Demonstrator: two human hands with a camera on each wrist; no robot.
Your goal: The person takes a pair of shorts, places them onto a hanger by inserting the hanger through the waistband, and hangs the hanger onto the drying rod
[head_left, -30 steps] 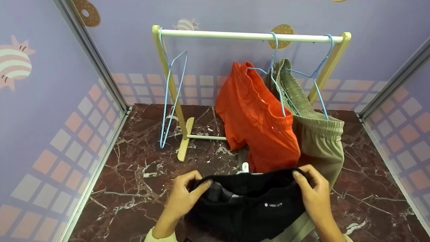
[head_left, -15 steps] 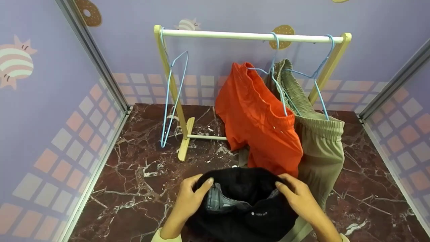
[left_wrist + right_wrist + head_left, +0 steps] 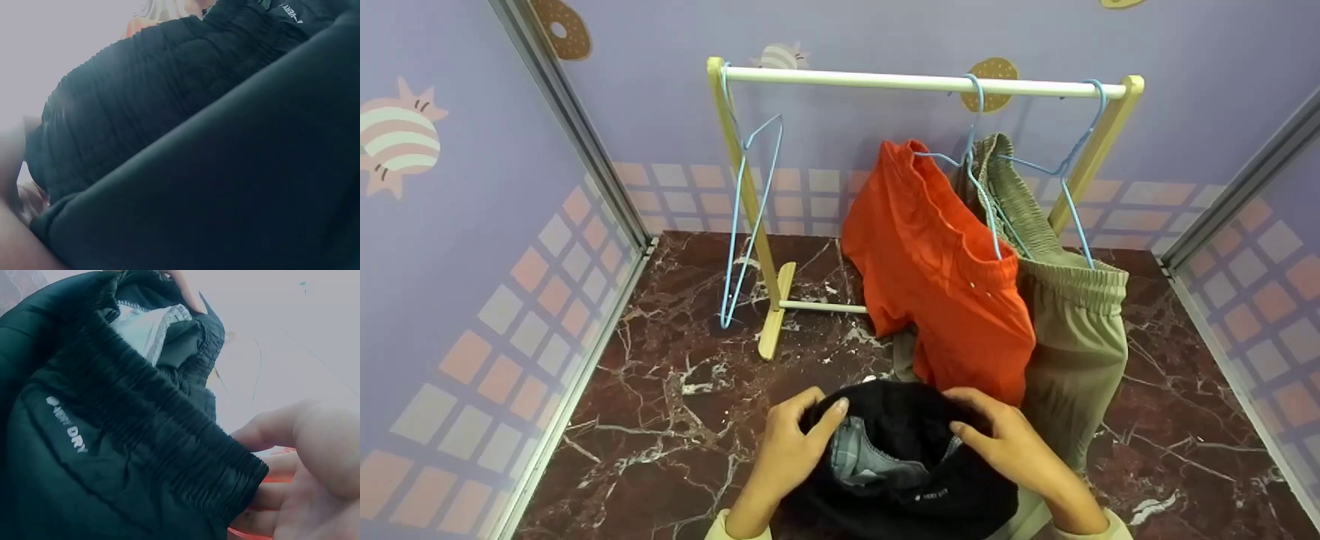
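Observation:
A pair of black shorts (image 3: 915,510) with an elastic waistband and small white lettering is held up at the front, its waist gaping to show a grey lining (image 3: 877,457). My left hand (image 3: 795,446) pinches the waistband at its left side, thumb inside the opening. At the opposite side my right hand (image 3: 1009,442) grips the band between thumb and fingers. In the right wrist view the gathered waistband (image 3: 185,455) runs into the right hand (image 3: 304,467). Black cloth (image 3: 169,112) fills most of the left wrist view.
Behind the hands stands a wooden rack (image 3: 919,80). A bare blue hanger (image 3: 733,240) hangs at its left end. Orange shorts (image 3: 937,277) and khaki trousers (image 3: 1080,337) hang on blue hangers at the right. The dark marble surface (image 3: 660,420) is bounded by patterned walls.
My right hand has moved left toward the left hand, and the waistband has gone from stretched wide to a rounder opening. More of the grey lining shows.

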